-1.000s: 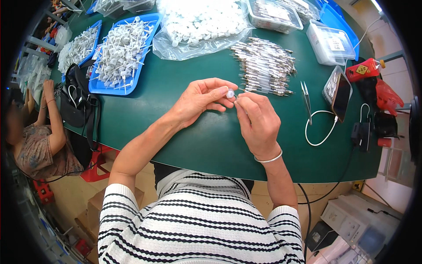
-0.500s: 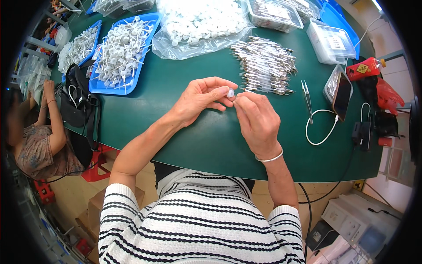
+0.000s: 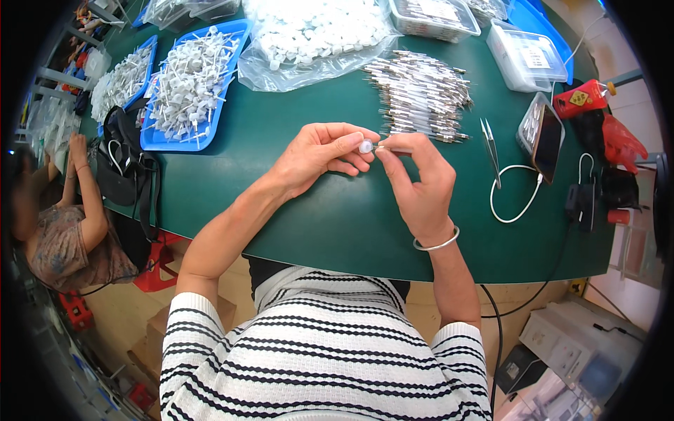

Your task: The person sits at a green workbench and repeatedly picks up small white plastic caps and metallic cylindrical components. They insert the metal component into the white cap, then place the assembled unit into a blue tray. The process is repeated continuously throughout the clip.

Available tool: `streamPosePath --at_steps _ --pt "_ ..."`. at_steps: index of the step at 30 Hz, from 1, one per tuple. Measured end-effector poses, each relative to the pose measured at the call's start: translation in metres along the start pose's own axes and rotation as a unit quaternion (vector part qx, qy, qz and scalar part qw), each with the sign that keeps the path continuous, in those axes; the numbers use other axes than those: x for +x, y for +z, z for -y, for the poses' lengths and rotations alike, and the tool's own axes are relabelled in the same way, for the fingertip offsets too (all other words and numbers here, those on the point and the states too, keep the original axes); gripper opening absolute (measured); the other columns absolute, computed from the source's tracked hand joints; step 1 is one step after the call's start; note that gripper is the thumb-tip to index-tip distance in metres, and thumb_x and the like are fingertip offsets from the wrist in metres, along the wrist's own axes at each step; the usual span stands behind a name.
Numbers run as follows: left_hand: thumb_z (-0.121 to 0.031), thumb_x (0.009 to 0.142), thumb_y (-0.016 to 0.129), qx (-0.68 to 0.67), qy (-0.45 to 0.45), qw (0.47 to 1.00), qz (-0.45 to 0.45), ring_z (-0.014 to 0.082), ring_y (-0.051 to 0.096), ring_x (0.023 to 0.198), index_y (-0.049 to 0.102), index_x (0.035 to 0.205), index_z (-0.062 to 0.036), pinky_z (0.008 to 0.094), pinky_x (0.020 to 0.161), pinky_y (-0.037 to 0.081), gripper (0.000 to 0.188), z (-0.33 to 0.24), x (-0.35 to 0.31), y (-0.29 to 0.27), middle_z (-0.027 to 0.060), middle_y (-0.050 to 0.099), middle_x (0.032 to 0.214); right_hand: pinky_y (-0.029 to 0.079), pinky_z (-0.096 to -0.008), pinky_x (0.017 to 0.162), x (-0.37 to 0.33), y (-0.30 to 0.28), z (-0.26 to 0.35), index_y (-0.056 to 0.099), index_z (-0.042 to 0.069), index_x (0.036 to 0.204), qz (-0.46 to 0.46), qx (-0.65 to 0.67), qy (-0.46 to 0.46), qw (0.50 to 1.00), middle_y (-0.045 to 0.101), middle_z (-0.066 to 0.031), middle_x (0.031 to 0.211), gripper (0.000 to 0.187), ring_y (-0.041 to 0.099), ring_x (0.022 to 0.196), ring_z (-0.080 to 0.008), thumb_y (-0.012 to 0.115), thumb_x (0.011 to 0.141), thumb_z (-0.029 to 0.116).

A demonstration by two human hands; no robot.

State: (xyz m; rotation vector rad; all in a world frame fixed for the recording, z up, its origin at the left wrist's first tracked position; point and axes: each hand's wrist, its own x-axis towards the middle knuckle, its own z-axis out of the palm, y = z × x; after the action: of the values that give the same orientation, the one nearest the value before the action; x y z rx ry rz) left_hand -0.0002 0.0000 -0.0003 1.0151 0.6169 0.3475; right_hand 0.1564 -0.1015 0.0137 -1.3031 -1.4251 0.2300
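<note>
Over the green table (image 3: 337,224), my left hand (image 3: 319,156) pinches a small white plastic cap (image 3: 366,146) between thumb and forefinger. My right hand (image 3: 419,184) holds a thin metal pin (image 3: 393,148) by its end, its tip meeting the cap. The two hands touch at the fingertips. A pile of metal pins (image 3: 421,95) lies just beyond them. A clear bag of white caps (image 3: 319,35) sits further back.
Blue trays of assembled white parts (image 3: 189,81) stand at the far left, clear plastic boxes (image 3: 523,56) at the far right. Tweezers (image 3: 489,144), a phone (image 3: 544,133) with a white cable, a black bag (image 3: 126,168) and a red tool (image 3: 604,119) lie around. Another person (image 3: 63,224) sits at left.
</note>
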Motion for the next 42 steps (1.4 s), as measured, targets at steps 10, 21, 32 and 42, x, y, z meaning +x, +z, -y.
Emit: streamPosePath --at_steps 10,21,32,42 --pt "-0.023 0.097 0.053 0.000 -0.021 1.000 0.023 0.0105 0.065 0.075 0.062 0.112 0.0023 0.0224 0.069 0.056 0.031 0.0028 0.0015 -0.0011 0.0082 0.066 0.089 0.050 -0.0267 0.060 0.0031 -0.0062 0.0010 0.059 0.001 0.088 0.025 0.058 0.090 0.994 0.063 -0.0073 0.076 0.012 0.062 0.064 -0.0161 0.069 0.082 0.002" --pt "-0.023 0.098 0.053 -0.015 -0.033 0.999 0.032 0.0108 0.065 0.076 0.062 0.111 0.0022 0.0226 0.070 0.056 0.030 0.0014 0.0009 -0.0006 0.0084 0.066 0.089 0.050 -0.0266 0.059 0.0023 -0.0051 0.0015 0.059 0.001 0.088 0.019 0.058 0.101 0.993 0.063 -0.0078 0.074 0.011 0.061 0.063 -0.0159 0.069 0.083 0.004" --pt "-0.023 0.097 0.055 -0.029 -0.037 0.998 0.032 0.0110 0.065 0.081 0.063 0.115 0.0000 0.0222 0.074 0.055 0.031 0.0008 0.0007 0.0008 0.0083 0.066 0.094 0.048 -0.0285 0.054 -0.0009 -0.0009 0.0017 0.060 0.002 0.084 -0.007 0.010 0.058 0.998 0.061 -0.0078 0.074 0.011 0.062 0.061 -0.0183 0.070 0.081 0.004" --pt "-0.021 0.096 0.055 -0.021 -0.016 0.999 0.028 0.0117 0.065 0.084 0.062 0.116 0.0004 0.0216 0.073 0.056 0.030 0.0043 0.0022 0.0007 0.0080 0.066 0.096 0.047 -0.0294 0.053 -0.0001 -0.0016 0.0006 0.058 0.002 0.082 -0.002 -0.009 0.048 0.999 0.060 -0.0074 0.073 0.012 0.061 0.060 -0.0188 0.070 0.080 0.003"
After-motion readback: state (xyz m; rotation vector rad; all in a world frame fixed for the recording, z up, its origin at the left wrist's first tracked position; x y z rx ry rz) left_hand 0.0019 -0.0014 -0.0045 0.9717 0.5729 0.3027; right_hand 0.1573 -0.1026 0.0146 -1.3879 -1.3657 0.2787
